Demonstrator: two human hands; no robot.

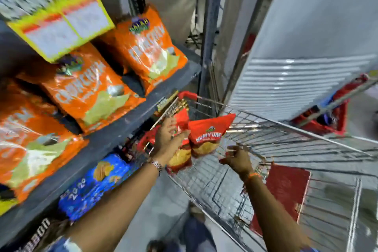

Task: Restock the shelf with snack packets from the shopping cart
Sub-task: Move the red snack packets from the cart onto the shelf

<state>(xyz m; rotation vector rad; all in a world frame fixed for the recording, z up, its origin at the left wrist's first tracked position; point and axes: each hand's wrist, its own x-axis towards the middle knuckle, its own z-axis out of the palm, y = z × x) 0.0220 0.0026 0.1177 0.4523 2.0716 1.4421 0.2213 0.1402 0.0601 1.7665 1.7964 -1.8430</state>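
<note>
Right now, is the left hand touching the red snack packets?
Touching: the head view shows the left hand gripping the red snack packets above the cart.

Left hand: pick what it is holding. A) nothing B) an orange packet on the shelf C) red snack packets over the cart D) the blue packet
C: the left hand grips red snack packets above the wire shopping cart, away from the orange shelf packets.

One camera sits on the person's head (very wide view), looking down and forward, close to the shelf (122,129) at nine o'clock and the cart (286,141) at three o'clock.
</note>
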